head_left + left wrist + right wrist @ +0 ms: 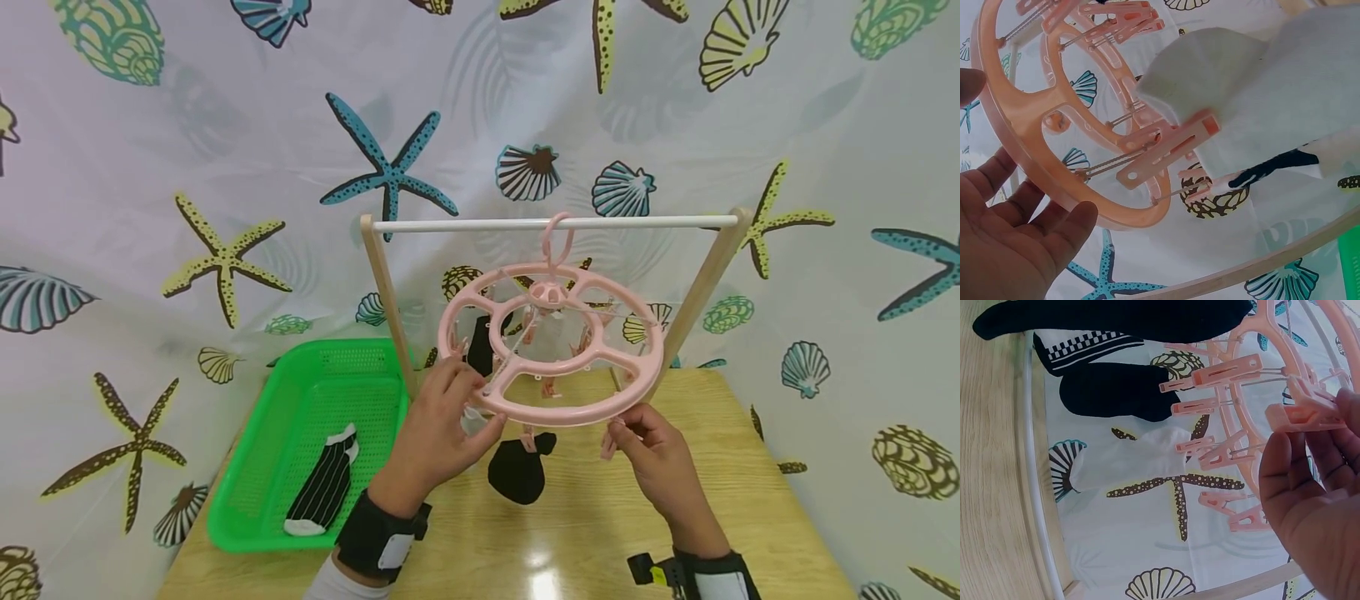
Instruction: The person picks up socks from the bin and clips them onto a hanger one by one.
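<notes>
A round pink clip hanger (581,414) hangs by its hook from a white rod. My left hand (438,421) grips its outer ring at the front left, with fingers over the ring and thumb low against it. At the front right, my right hand (660,458) pinches a pink clothespin (1300,415) that dangles from the ring; nothing shows in that clip's jaws. A black sock (516,473) hangs from a front clip between my hands. Other dark socks (1116,390) hang from further clips, and a white sock (1204,75) shows large in the left wrist view.
The white rod (465,225) rests on wooden posts (708,287) standing on a wood-grain table (720,467). At the left is a green basket (225,508) holding a black-and-white striped sock (322,487). A sea-life patterned cloth (487,100) hangs behind.
</notes>
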Available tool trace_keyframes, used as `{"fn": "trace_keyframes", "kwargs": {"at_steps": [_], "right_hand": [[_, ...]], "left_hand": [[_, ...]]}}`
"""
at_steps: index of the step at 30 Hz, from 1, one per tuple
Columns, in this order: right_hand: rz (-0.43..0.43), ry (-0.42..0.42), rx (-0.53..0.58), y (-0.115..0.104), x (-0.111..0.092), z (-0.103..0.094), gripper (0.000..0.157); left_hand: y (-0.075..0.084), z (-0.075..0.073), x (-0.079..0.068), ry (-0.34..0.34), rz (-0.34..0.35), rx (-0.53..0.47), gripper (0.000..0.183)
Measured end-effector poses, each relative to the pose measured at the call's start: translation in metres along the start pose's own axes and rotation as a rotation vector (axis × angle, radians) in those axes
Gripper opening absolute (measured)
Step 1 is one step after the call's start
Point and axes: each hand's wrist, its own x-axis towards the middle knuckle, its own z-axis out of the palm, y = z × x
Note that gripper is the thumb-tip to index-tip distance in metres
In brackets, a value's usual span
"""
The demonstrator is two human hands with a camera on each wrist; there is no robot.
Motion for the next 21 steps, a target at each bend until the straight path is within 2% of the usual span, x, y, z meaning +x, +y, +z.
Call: {"fn": "trace_keyframes", "kwargs": {"at_steps": [7,11,14,17,21], "right_hand": [[0.016,0.006,0.006,-0.002,-0.002,0.000,0.008],[0.027,0.001,0.000,-0.003,-0.003,0.001,0.009],[0.044,-0.009,-0.006,-0.003,-0.004,0.001,0.012],[0.053,-0.013,-0.005,-0.004,-0.005,0.002,0.013],[0.053,-0.009,0.001,-0.004,-0.006,0.002,0.012]], "left_hand": [[0.000,0.000,-0.005,0.006,-0.032,0.020,0.036],[-0.005,0.001,-0.015,0.049,-0.041,-0.035,0.040],[-0.010,0.001,-0.028,0.093,-0.074,-0.101,0.039],[-0.017,0.001,-0.045,0.114,-0.142,-0.119,0.034],[-0.031,-0.005,-0.069,0.082,-0.229,-0.026,0.030]]}}
